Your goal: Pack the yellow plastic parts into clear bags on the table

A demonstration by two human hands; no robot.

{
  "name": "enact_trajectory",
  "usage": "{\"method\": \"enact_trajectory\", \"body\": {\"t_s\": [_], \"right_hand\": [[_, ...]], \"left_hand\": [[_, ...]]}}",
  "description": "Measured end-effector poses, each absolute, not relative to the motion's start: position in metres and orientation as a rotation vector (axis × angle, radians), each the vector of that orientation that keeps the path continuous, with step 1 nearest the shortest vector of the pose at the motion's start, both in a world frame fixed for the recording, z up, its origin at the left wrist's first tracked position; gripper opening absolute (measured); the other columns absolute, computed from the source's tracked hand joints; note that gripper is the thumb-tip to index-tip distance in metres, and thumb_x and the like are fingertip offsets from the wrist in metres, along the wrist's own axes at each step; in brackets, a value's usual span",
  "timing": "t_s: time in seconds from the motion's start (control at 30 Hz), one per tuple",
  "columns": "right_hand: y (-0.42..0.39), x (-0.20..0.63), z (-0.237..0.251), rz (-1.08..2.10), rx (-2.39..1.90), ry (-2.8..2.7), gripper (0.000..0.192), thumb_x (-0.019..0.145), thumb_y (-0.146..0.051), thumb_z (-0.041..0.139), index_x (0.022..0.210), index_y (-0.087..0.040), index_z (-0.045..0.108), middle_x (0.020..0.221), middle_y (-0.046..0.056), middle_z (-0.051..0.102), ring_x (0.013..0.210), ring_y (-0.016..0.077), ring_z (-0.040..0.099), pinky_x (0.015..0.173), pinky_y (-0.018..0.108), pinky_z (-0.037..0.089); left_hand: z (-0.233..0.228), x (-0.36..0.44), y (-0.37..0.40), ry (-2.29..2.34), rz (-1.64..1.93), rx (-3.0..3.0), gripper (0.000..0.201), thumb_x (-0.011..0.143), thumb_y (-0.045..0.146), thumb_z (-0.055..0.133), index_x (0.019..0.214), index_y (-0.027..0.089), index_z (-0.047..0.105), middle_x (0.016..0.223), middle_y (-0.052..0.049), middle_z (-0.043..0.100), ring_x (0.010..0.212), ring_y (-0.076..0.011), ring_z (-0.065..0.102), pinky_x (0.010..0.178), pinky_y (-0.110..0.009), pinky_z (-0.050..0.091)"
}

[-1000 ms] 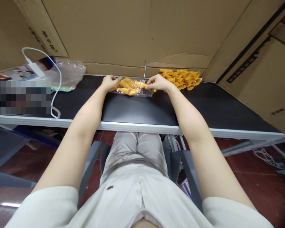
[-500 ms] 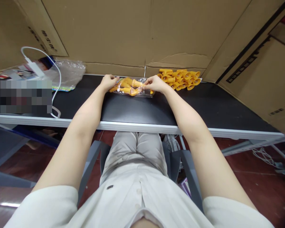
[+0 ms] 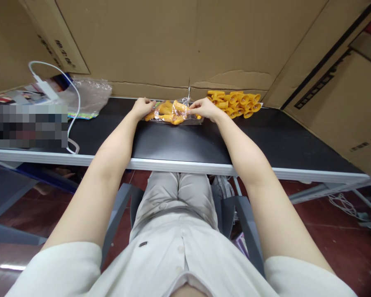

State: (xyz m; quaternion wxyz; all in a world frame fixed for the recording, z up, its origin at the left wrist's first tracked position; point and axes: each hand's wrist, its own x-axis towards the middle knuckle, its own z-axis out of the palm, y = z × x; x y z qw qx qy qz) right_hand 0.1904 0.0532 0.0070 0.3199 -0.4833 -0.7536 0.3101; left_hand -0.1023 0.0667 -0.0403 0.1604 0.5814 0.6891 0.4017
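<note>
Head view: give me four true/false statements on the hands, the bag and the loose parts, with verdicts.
1. Both hands grip the clear bag, left hand at one end and right hand at the other. True.
2. The bag holds blue parts. False: they are orange.
3. A loose pile of orange parts lies on the table beyond the right hand. True.
4. The white cable runs across the bag. False: it lies far over on the left side, apart from the bag.

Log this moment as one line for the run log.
left hand: grips clear bag end | right hand: pinches other end | bag: yellow parts inside, on black table | loose yellow pile: right
</note>
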Motion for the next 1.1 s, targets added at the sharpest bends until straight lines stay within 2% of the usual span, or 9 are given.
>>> {"method": "enact_trajectory", "body": {"t_s": [0.1,0.23,0.37,0.43,0.57,0.67,0.9,1.0,1.1], "right_hand": [[0.052,0.177,-0.004,0.884,-1.222,-1.931,0.026,0.067,-0.019,0.098,0.076,-0.019,0.073,0.077,0.002,0.075,0.08,0.018,0.072,0.083,0.031,0.065],[0.051,0.168,-0.014,0.994,-1.097,-1.897,0.024,0.068,-0.017,0.096,0.079,-0.02,0.074,0.091,0.004,0.082,0.092,0.0195,0.077,0.094,0.032,0.067],[0.054,0.17,-0.015,1.046,-1.091,-1.901,0.024,0.065,-0.012,0.094,0.08,-0.02,0.076,0.089,0.004,0.082,0.091,0.0206,0.077,0.094,0.035,0.069],[0.055,0.171,-0.013,1.03,-1.127,-1.924,0.023,0.065,-0.01,0.092,0.079,-0.02,0.077,0.086,0.003,0.081,0.089,0.0214,0.077,0.093,0.036,0.07],[0.054,0.171,-0.01,0.989,-1.149,-1.952,0.021,0.066,-0.011,0.091,0.08,-0.02,0.079,0.086,0.003,0.081,0.09,0.0215,0.078,0.093,0.035,0.07],[0.053,0.17,-0.01,1.034,-1.119,-1.919,0.02,0.068,-0.009,0.09,0.081,-0.019,0.079,0.088,0.003,0.082,0.09,0.0207,0.078,0.093,0.035,0.07],[0.058,0.17,-0.015,1.332,-1.005,-1.683,0.024,0.071,0.004,0.085,0.081,-0.016,0.076,0.085,0.003,0.08,0.081,0.0152,0.075,0.094,0.032,0.068],[0.06,0.164,-0.02,1.372,-0.952,-1.602,0.031,0.071,0.009,0.079,0.087,-0.017,0.075,0.088,0.002,0.081,0.088,0.0159,0.077,0.096,0.031,0.068],[0.061,0.158,-0.025,1.303,-0.959,-1.671,0.035,0.068,0.012,0.073,0.088,-0.017,0.074,0.091,0.001,0.081,0.1,0.0186,0.079,0.103,0.034,0.066]], "left_hand": [[-0.039,-0.101,0.066,1.972,1.088,1.626,0.029,0.099,0.039,0.061,0.102,0.016,0.078,0.106,-0.016,0.082,0.105,-0.0303,0.076,0.102,-0.037,0.06],[-0.037,-0.1,0.063,1.99,1.095,1.672,0.039,0.101,0.052,0.063,0.097,0.016,0.077,0.105,-0.018,0.082,0.11,-0.0344,0.076,0.105,-0.04,0.06],[-0.031,-0.094,0.054,2.005,1.118,1.651,0.049,0.097,0.064,0.07,0.096,0.015,0.078,0.107,-0.017,0.082,0.117,-0.0373,0.075,0.109,-0.04,0.057],[-0.024,-0.089,0.046,1.952,1.157,1.671,0.048,0.095,0.062,0.074,0.101,0.015,0.079,0.112,-0.016,0.081,0.12,-0.036,0.073,0.112,-0.038,0.055],[-0.003,-0.076,0.025,1.669,1.167,1.871,0.035,0.091,0.043,0.08,0.112,0.014,0.081,0.132,-0.013,0.078,0.132,-0.0324,0.068,0.121,-0.039,0.05],[0.007,-0.067,0.017,1.588,1.093,1.98,0.024,0.083,0.029,0.085,0.103,0.016,0.082,0.143,-0.013,0.073,0.14,-0.0336,0.064,0.127,-0.042,0.045],[-0.006,-0.067,0.037,1.437,1.226,2.059,0.011,0.076,0.021,0.086,0.086,0.019,0.081,0.136,-0.014,0.076,0.136,-0.0355,0.067,0.125,-0.048,0.048],[-0.01,-0.068,0.042,1.364,1.273,2.084,0.012,0.075,0.022,0.089,0.083,0.019,0.08,0.134,-0.015,0.076,0.134,-0.0359,0.068,0.124,-0.047,0.048],[-0.01,-0.067,0.042,1.391,1.269,2.07,0.014,0.079,0.024,0.088,0.09,0.018,0.081,0.134,-0.015,0.076,0.134,-0.0352,0.068,0.126,-0.046,0.047]]}}
